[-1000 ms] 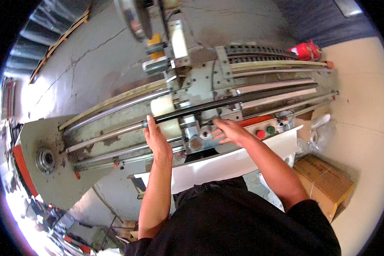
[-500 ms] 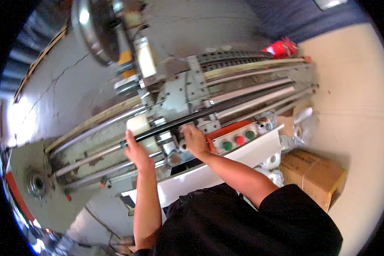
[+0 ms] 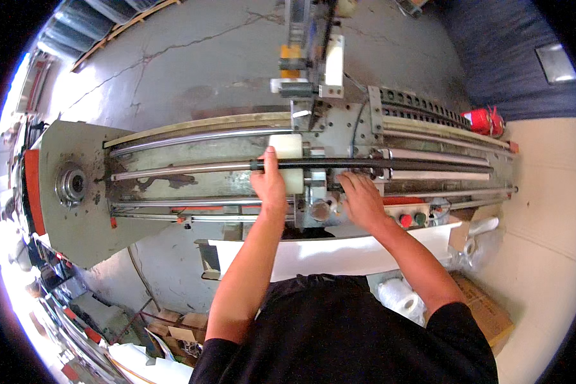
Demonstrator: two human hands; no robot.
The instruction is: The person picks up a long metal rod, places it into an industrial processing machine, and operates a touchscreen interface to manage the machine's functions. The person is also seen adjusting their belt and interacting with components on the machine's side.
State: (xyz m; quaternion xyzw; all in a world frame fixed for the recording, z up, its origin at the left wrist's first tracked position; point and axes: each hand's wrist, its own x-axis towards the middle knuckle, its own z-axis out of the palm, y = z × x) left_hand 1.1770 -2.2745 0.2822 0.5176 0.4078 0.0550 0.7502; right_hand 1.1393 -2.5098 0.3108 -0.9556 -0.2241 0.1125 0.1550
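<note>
A long black tube [image 3: 339,163] lies crosswise on a metal machine, sleeved over a thin steel rod [image 3: 185,170] that runs out to the left. My left hand [image 3: 270,184] is closed round the tube's left end, its thumb pointing up across it, beside a white plastic block [image 3: 287,146]. Just below the tube, my right hand [image 3: 363,198] has its fingers bent against the machine's carriage [image 3: 339,121]. Whatever those fingertips hold or press is hidden. Right of that hand sit a red button [image 3: 405,221] and a green button [image 3: 420,219].
A white tray-like panel [image 3: 288,256] spans the machine's front, close to my body. At the left end stands a grey housing with a round chuck [image 3: 72,184]. Rails [image 3: 205,141] run lengthwise. Right of me are a cardboard box [image 3: 483,307] and plastic-wrapped rolls [image 3: 400,297].
The view has turned, so the machine now lies nearly level instead of slanting. My left hand remains at the tube's left end; my right hand remains below the tube, by the carriage.
</note>
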